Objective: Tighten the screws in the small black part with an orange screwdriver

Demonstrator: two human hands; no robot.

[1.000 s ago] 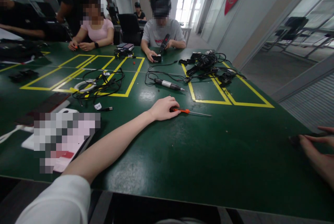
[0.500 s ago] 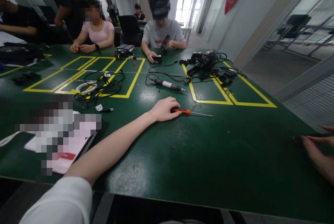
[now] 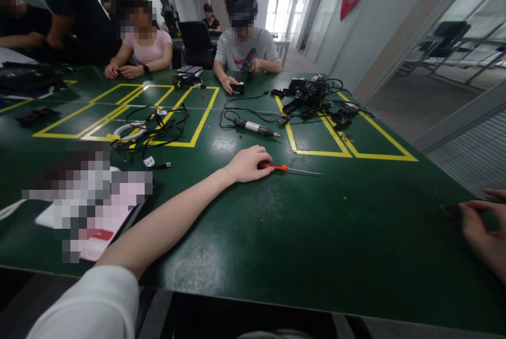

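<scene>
My left hand [image 3: 247,164] reaches out from a white sleeve and rests on the green table. Its fingers are closed around the handle of an orange and black screwdriver [image 3: 280,167]. The thin metal shaft points right and lies low over the tabletop; part of the handle is hidden under the fingers. Beyond the hand, a black and silver pen-shaped electric screwdriver [image 3: 253,127] lies with its cord. My right hand is out of view. At the right edge, a hand [image 3: 480,228] that appears to be another person's holds a small dark item I cannot make out.
Yellow tape [image 3: 379,157] marks sections on the table [image 3: 316,254]. A black cable heap [image 3: 312,97] lies back right, looped cables [image 3: 158,131] back left. A pink-and-white box [image 3: 98,247] is near left. Across the table, a person in grey [image 3: 263,46] handles a black tool.
My left hand and the screwdriver have hardly moved. The view has shifted slightly. The hand at the right edge has turned a little, and a standing person at the back left has moved.
</scene>
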